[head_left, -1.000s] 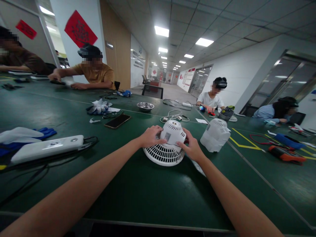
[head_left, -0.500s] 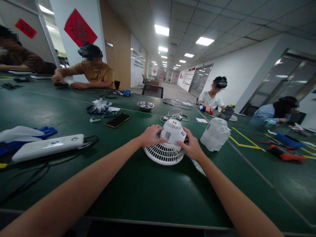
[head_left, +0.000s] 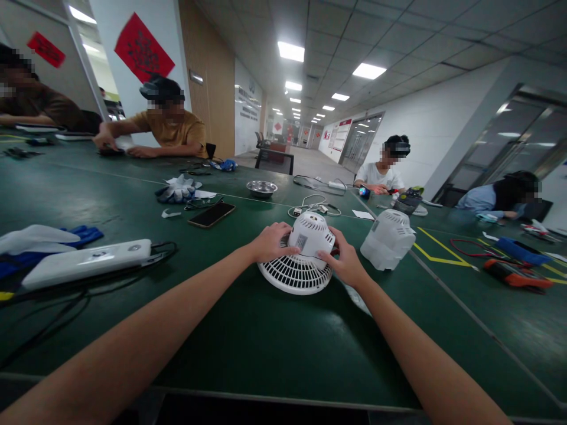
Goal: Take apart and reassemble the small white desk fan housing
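A white fan head [head_left: 305, 245] lies on the green table in front of me, its slatted grille down and its rounded motor housing up. My left hand [head_left: 275, 243] grips the housing from the left, thumb across its front. From the other side my right hand [head_left: 345, 258] holds it, thumb pressed on the lower edge. The far fingers of both hands are partly hidden behind the housing. Just right of my right hand stands a white translucent plastic part [head_left: 387, 241] with slots in its top. Something pale and flat [head_left: 355, 298] lies partly under my right forearm.
Behind the fan are a white cable [head_left: 315, 204], a metal bowl [head_left: 261, 189] and a phone [head_left: 211, 214]. Left lie a white power bank-like device [head_left: 88, 264] and gloves [head_left: 177, 189]. An orange multimeter [head_left: 516, 275] lies right. Several people sit around the table.
My hands and the fan head keep the same hold and place; the view shifts very slightly. Across the table, the person in white has moved their hands a little.
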`<state>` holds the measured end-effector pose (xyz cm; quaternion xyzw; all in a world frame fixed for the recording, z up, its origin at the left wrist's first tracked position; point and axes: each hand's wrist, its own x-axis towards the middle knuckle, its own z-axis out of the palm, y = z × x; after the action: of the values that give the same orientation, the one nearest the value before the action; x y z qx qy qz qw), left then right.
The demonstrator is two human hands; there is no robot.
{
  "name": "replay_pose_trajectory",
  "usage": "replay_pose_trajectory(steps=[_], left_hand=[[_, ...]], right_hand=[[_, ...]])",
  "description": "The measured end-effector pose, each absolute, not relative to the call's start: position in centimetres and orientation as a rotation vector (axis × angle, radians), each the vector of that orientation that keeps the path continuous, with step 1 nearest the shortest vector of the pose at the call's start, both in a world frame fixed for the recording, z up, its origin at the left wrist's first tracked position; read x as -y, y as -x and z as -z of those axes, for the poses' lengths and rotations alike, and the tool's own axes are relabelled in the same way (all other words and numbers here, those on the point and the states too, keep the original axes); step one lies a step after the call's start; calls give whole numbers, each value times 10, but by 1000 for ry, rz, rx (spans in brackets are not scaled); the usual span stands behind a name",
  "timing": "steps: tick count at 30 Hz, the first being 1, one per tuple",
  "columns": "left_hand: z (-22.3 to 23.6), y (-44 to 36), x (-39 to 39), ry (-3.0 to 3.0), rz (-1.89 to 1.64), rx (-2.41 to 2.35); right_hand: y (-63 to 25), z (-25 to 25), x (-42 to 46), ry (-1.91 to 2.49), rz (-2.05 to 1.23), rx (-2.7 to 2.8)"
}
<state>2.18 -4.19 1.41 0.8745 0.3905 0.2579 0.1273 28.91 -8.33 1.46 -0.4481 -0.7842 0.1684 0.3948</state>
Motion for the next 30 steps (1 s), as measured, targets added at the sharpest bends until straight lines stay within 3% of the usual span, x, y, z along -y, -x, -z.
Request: replay_pose_trajectory(steps=[30], left_hand=[[-11, -22, 40, -2563, -754, -1138]], right_hand=[[-288, -16, 84, 1149, -425, 1997]])
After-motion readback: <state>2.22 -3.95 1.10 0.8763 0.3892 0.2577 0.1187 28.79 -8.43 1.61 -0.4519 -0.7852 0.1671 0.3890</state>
